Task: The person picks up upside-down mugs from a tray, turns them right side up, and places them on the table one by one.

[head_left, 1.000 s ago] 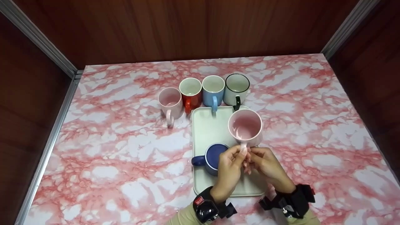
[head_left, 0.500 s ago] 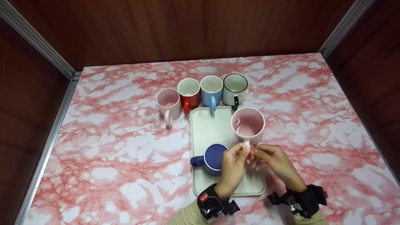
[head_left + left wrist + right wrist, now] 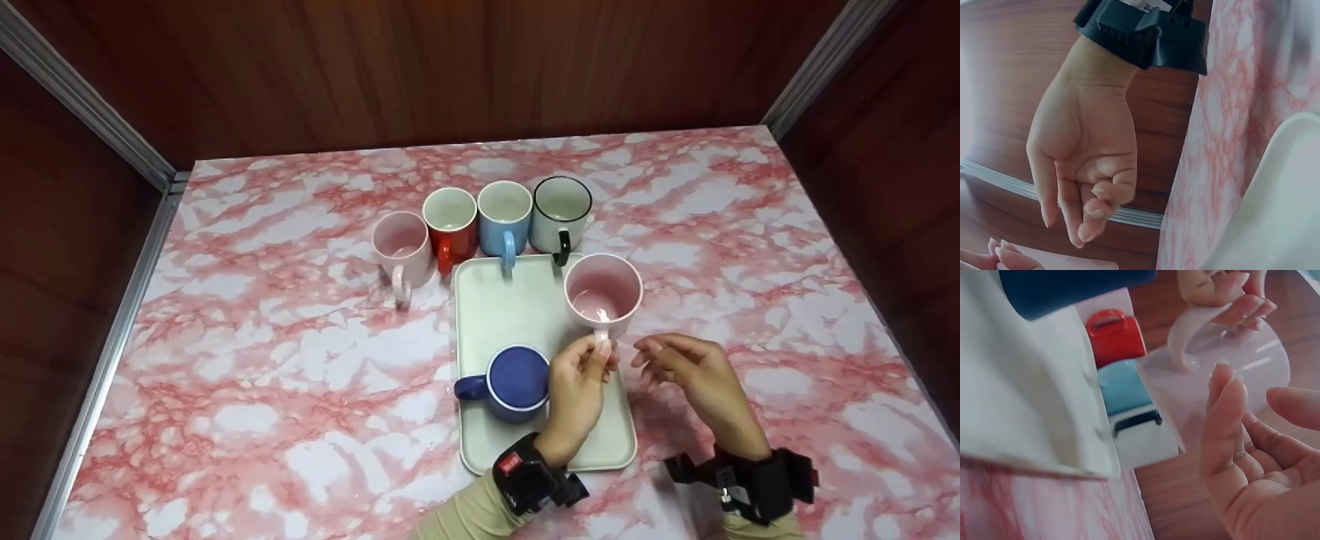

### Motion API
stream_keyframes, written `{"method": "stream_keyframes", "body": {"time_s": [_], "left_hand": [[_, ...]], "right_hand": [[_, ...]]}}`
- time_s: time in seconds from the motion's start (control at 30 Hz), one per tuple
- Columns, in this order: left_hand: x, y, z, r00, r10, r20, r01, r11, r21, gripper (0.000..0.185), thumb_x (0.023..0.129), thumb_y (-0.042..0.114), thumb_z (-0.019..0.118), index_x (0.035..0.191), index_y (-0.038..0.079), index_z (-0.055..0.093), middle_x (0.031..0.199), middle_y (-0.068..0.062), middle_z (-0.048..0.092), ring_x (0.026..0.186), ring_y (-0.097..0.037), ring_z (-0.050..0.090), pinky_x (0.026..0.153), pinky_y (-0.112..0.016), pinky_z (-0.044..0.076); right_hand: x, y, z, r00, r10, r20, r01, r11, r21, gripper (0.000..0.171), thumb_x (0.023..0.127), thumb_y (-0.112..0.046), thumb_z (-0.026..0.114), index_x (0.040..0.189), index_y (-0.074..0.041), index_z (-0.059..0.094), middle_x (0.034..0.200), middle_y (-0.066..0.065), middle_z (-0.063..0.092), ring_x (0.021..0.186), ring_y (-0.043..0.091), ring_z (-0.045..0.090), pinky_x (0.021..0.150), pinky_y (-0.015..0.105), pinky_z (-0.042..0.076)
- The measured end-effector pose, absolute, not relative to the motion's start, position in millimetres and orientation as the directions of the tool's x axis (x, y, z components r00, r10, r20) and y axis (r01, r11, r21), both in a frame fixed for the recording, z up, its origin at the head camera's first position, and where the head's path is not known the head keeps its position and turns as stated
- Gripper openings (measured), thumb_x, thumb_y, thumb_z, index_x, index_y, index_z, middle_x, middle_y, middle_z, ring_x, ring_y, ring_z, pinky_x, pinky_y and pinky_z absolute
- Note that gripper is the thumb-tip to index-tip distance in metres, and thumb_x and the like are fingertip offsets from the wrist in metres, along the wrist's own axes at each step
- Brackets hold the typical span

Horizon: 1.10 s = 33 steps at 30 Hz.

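My left hand (image 3: 578,397) pinches the handle of a pink mug (image 3: 604,289), which is held above the right side of a pale green tray (image 3: 487,315). In the right wrist view, left-hand fingers (image 3: 1241,312) wrap the handle of this pink mug (image 3: 1224,354). To its right is my right hand (image 3: 705,382), apart from the mug with its fingers loosely bent and nothing in them. Its palm shows in the left wrist view, right hand (image 3: 1089,135). A dark blue mug (image 3: 517,381) stands on the tray, its handle pointing left.
Behind the tray stand a red mug (image 3: 452,225), a light blue mug (image 3: 505,217) and a white mug with a black rim (image 3: 560,225). A second pink mug (image 3: 405,251) stands at their left. Dark wooden panels (image 3: 480,67) border the marbled pink table (image 3: 285,375).
The right hand has come off the pink mug's handle and moved right. The left hand has carried the mug slightly right and away from the person.
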<state>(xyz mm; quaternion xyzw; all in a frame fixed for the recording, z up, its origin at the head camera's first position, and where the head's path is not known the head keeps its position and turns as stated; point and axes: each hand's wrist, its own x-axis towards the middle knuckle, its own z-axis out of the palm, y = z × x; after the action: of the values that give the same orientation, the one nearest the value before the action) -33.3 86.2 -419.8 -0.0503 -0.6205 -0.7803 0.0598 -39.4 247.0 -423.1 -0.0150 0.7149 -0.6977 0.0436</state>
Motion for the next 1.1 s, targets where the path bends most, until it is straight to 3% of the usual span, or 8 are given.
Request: {"method": "stream_keyframes", "body": {"time_s": [0.03, 0.17, 0.37, 0.5, 0.77, 1.1], "left_hand": [[-34.3, 87.9, -420.7, -0.987, -0.035, 0.158, 0.161, -0.218, 0.963, 0.016, 0.090, 0.001, 0.052, 0.087, -0.013, 0.059, 0.068, -0.014, 0.058, 0.060, -0.001, 0.047, 0.054, -0.021, 0.045], [-38.0, 93.9, -423.7, -0.984, -0.047, 0.170, 0.176, -0.193, 0.965, 0.016, 0.090, 0.002, 0.052, 0.087, -0.012, 0.059, 0.069, -0.013, 0.059, 0.061, -0.007, 0.052, 0.055, -0.026, 0.048], [-43.1, 102.8, -426.9, -0.975, -0.070, 0.210, 0.218, -0.134, 0.967, 0.014, 0.089, 0.000, 0.052, 0.084, -0.011, 0.060, 0.067, -0.015, 0.059, 0.060, -0.018, 0.056, 0.054, -0.024, 0.047], [-47.6, 108.7, -428.7, -0.977, -0.075, 0.198, 0.207, -0.129, 0.970, 0.014, 0.088, -0.001, 0.053, 0.083, -0.011, 0.060, 0.067, -0.014, 0.059, 0.061, -0.015, 0.057, 0.057, -0.024, 0.049], [-54.7, 119.0, -436.3, -0.984, -0.077, 0.159, 0.166, -0.084, 0.983, 0.014, 0.088, 0.000, 0.053, 0.082, -0.009, 0.061, 0.067, -0.011, 0.060, 0.062, -0.013, 0.058, 0.061, -0.023, 0.050], [-65.4, 133.4, -443.2, -0.984, -0.087, 0.153, 0.153, -0.001, 0.988, 0.013, 0.087, -0.001, 0.054, 0.079, -0.004, 0.063, 0.066, -0.006, 0.061, 0.062, -0.008, 0.058, 0.060, -0.017, 0.046]], "right_hand": [[-43.3, 256.8, -437.8, -0.994, -0.107, -0.012, 0.016, -0.037, -0.999, 0.030, 0.092, -0.014, 0.055, 0.104, 0.013, 0.059, 0.082, 0.013, 0.064, 0.065, 0.018, 0.061, 0.057, 0.028, 0.051], [-42.4, 264.3, -438.4, -0.996, -0.083, -0.012, 0.018, -0.064, -0.998, 0.031, 0.092, -0.015, 0.055, 0.104, 0.012, 0.059, 0.083, 0.011, 0.065, 0.066, 0.018, 0.061, 0.059, 0.027, 0.051], [-37.8, 260.1, -420.6, -0.996, 0.020, -0.088, 0.088, -0.033, -0.996, 0.039, 0.091, -0.014, 0.057, 0.106, 0.021, 0.052, 0.081, 0.017, 0.064, 0.063, 0.021, 0.061, 0.058, 0.031, 0.052], [-37.9, 261.6, -419.6, -0.994, 0.055, -0.095, 0.093, -0.031, -0.995, 0.035, 0.091, -0.011, 0.056, 0.104, 0.021, 0.054, 0.079, 0.017, 0.064, 0.063, 0.022, 0.061, 0.058, 0.031, 0.052], [-36.3, 269.2, -421.4, -0.997, 0.064, -0.051, 0.060, 0.152, -0.987, 0.035, 0.091, -0.022, 0.056, 0.106, 0.011, 0.060, 0.082, 0.012, 0.065, 0.070, 0.020, 0.063, 0.062, 0.028, 0.050], [-36.8, 271.1, -424.5, -0.997, 0.065, -0.030, 0.040, 0.143, -0.989, 0.038, 0.092, -0.018, 0.055, 0.107, 0.017, 0.056, 0.081, 0.013, 0.065, 0.071, 0.020, 0.063, 0.065, 0.029, 0.051]]}}
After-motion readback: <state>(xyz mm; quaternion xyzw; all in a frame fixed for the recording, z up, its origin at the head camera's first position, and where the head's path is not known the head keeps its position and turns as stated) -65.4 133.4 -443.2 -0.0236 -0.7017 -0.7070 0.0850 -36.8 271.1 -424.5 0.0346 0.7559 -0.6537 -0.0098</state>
